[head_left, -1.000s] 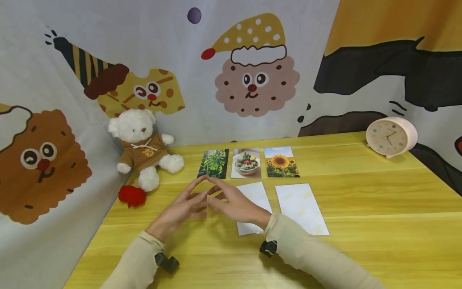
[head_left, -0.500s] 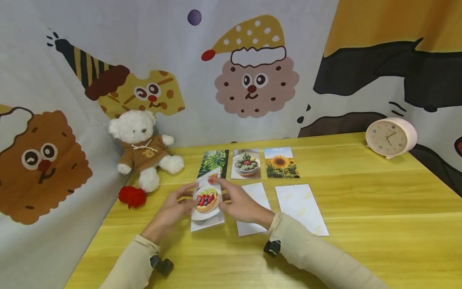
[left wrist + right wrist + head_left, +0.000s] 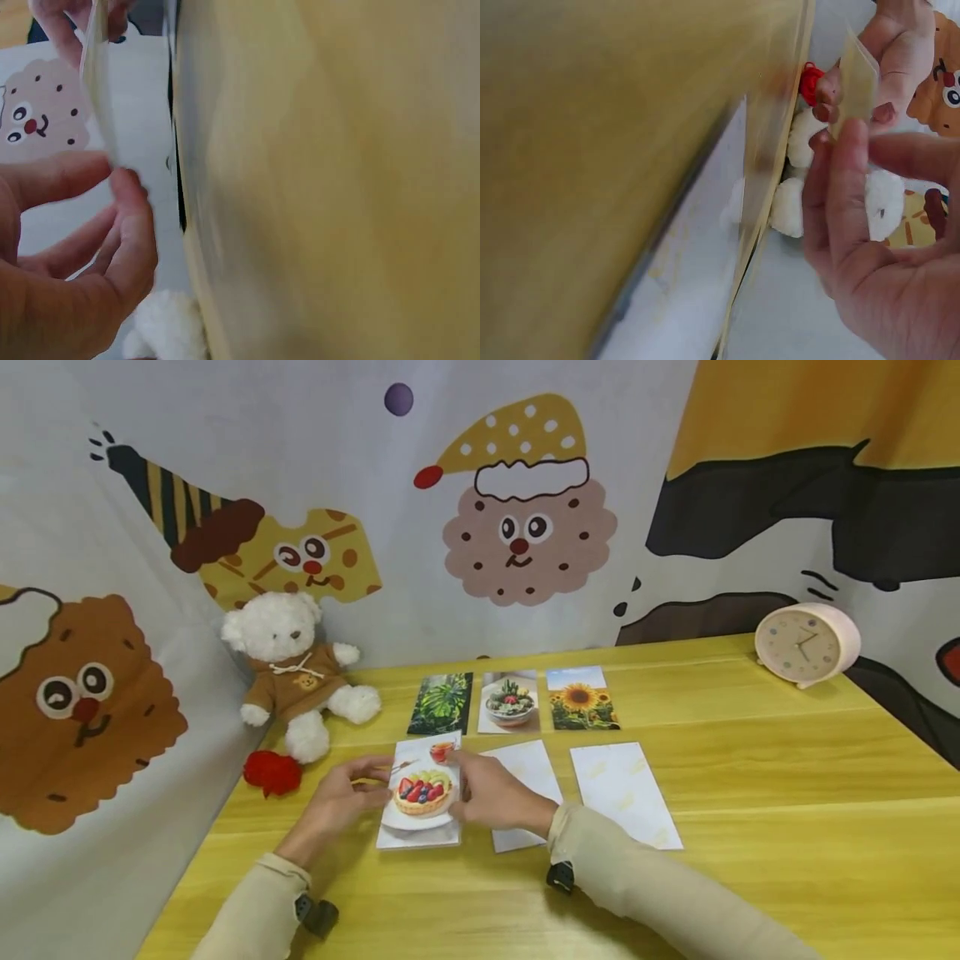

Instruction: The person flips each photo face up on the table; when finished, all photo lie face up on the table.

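Turned from edge-on to picture side showing since one second ago, a thin white rectangular card printed with a fruit tart (image 3: 420,797) is held above the yellow wood-grain table (image 3: 757,760), long axis running near to far. Left to right: shaggy white plush bear in brown top (image 3: 296,687); fuzzy red object (image 3: 272,773) beside it; left hand (image 3: 333,802), pinching the card's left edge; right hand (image 3: 495,789), pinching the right edge, neither plainly nearer; smooth white rectangular sheet (image 3: 536,768), partly hidden by the right hand; second white sheet (image 3: 626,797), lying flat.
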